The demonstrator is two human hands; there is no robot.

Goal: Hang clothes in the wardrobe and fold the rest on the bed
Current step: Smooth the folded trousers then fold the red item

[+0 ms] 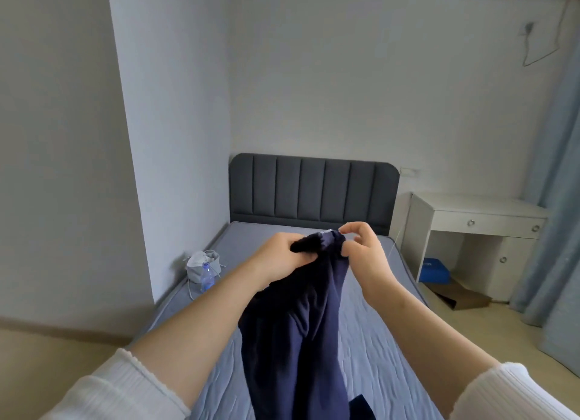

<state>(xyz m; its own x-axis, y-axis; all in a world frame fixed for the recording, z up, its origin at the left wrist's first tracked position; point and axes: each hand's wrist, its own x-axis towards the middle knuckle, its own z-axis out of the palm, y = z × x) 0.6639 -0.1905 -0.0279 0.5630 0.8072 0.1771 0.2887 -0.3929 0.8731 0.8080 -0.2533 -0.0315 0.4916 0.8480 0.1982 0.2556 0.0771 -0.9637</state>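
1. Your left hand point(279, 254) is curled tight round the bunched top edge of the navy garment point(298, 341). Your right hand point(364, 253) pinches the same edge just beside it, fingers bent.
2. The garment hangs from both hands above the bed point(392, 357). Its lower end runs out of view, so I cannot tell whether it touches the mattress.
3. No folded clothes show on the bed, and no wardrobe or hanger is in view, so you look to be early in the task.
4. This piece is not yet hung or folded.
5. A grey bag point(202, 264) and a water bottle point(207, 280) sit at the bed's left edge.
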